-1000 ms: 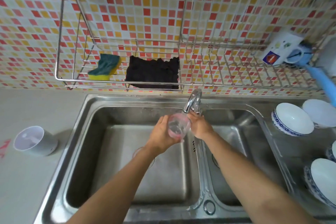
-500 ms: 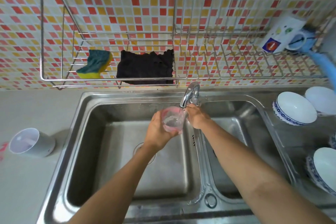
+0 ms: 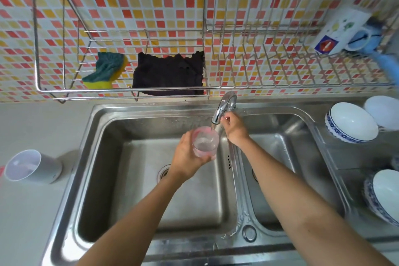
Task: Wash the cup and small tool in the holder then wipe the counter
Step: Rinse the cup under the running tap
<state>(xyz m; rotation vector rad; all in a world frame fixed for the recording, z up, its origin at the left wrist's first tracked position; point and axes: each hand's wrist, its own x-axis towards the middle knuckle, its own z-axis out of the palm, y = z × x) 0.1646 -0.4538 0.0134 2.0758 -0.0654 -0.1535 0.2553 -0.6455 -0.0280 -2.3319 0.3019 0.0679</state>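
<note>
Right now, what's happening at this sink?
A person is rinsing a pink cup. The left hand holds it under the tap over the left basin, and there seems to be water in it. The right hand grips the tap near its base, likely working it. The white holder stands on the counter to the left. The sponge and cloth lie in the rack.

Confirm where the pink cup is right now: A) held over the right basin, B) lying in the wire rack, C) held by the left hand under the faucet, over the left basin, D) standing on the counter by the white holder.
C: the left hand grips the pink cup just below the spout of the faucet, above the left basin; the right hand holds the faucet.
</note>
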